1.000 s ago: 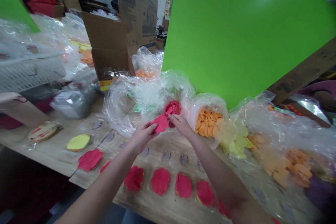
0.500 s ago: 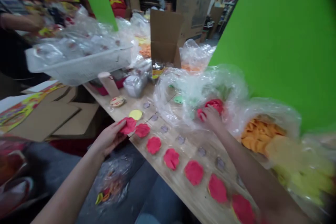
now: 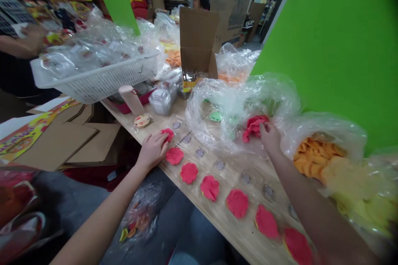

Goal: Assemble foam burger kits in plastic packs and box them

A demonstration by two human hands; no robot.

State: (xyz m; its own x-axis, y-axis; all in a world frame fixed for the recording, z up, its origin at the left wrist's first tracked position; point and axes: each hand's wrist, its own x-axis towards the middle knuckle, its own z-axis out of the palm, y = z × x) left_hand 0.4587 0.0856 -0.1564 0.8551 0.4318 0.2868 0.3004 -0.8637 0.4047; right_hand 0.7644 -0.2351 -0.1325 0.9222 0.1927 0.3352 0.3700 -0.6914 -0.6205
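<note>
The left hand [image 3: 152,150] lies low over the far left end of a row on the bench [image 3: 230,182], its fingertips on a scalloped red piece [image 3: 168,133]; whether the fingers pinch it or merely rest on it cannot be told. The right hand [image 3: 270,136] reaches to a crumpled red bunch [image 3: 255,126] at the mouth of a clear plastic bag [image 3: 202,126]. Its fingers are drawn together against the right edge of the bunch; whether they grip any of it cannot be told.

From just beside the left hand, six more red flower shapes [image 3: 189,173] run along the near edge of the bench toward the lower right, spaced apart, several with a yellow rim showing beneath. A second row, of small grey items [image 3: 199,152], lies parallel behind them. Green pieces [image 3: 215,116] lie in the clear bag, left of the red bunch. Right of the right hand, another bag holds orange pieces [image 3: 311,155], with yellow pieces [image 3: 370,205] beyond.

Beyond the left hand are a round wrapped item [image 3: 142,120], a pale pink container [image 3: 130,100] and a clear box [image 3: 161,101]. Farther back stand a white basket [image 3: 118,75] of clear packages and an open carton [image 3: 199,45].
</note>
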